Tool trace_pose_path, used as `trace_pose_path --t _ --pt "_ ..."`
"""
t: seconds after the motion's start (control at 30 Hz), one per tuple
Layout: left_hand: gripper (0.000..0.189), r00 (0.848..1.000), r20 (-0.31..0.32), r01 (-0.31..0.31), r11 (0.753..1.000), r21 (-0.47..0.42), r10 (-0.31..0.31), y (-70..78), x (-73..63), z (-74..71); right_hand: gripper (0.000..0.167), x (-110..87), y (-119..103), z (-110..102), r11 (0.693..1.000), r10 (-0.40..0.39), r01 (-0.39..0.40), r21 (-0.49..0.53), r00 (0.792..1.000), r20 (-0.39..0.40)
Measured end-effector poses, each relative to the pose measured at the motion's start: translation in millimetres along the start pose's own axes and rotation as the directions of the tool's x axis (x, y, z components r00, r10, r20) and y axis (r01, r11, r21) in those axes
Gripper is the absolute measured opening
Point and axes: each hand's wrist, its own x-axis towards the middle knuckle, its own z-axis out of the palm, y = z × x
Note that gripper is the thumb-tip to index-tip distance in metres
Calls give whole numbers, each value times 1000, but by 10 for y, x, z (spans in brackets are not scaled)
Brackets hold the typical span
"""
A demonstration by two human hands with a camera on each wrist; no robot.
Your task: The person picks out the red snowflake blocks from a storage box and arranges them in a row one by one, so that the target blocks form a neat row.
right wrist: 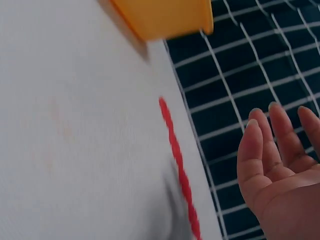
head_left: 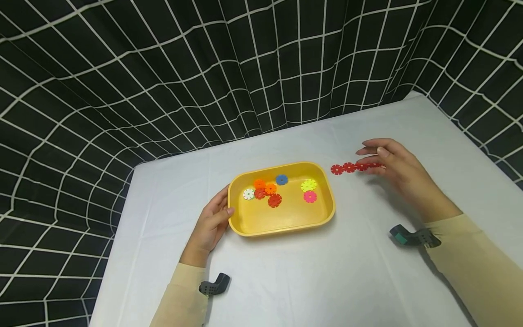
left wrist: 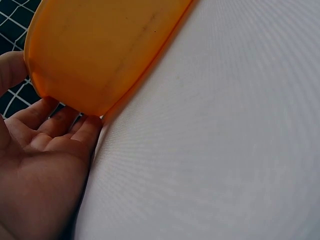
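My left hand (head_left: pixel 210 225) grips the left end of a yellow plastic tray (head_left: pixel 282 221), thumb at its rim and fingers against the outer wall. In the left wrist view, that hand (left wrist: pixel 45 160) has its fingertips at the tray's end (left wrist: pixel 105 55). Inside lie several notched plastic discs: white (head_left: pixel 249 194), orange (head_left: pixel 270 188), red (head_left: pixel 275 200), blue (head_left: pixel 282 180), yellow (head_left: pixel 308 185) and pink (head_left: pixel 310 196). Right of the tray, a row of joined red discs (head_left: pixel 348 167) rests on the table. Above its right end hovers my right hand (head_left: pixel 392 168), fingers relaxed, holding nothing; the right wrist view shows a gap between hand (right wrist: pixel 280 175) and row (right wrist: pixel 177 155).
A white cloth (head_left: pixel 310 277) covers the table. Behind and along both sides hangs a dark curtain (head_left: pixel 261 68) with a white grid, close to the table's far edge. A small dark device (head_left: pixel 414 236) is strapped at each wrist.
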Motion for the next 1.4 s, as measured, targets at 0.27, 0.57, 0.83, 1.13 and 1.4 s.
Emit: trace_pose_path --t 0.27,0.57,0.83,1.13,1.4 --pt "68 1000 5 -8 1000 1 8 -6 3 1 39 -10 -85 251 997 -72 69 38 991 109" --pt "68 1000 -1 0 1000 2 0 19 5 14 38 -1 -207 621 995 -100 101 5 977 190" --pt "68 1000 -5 5 1000 4 -5 12 4 12 38 86 -244 938 998 -46 54 -26 967 251" --pt "69 1000 -4 8 1000 3 -8 4 9 10 40 230 -183 1284 1000 3 3 -18 944 329" --pt "69 1000 1 3 1000 -2 -3 12 10 12 49 352 -181 1512 996 -1 33 -87 937 350"
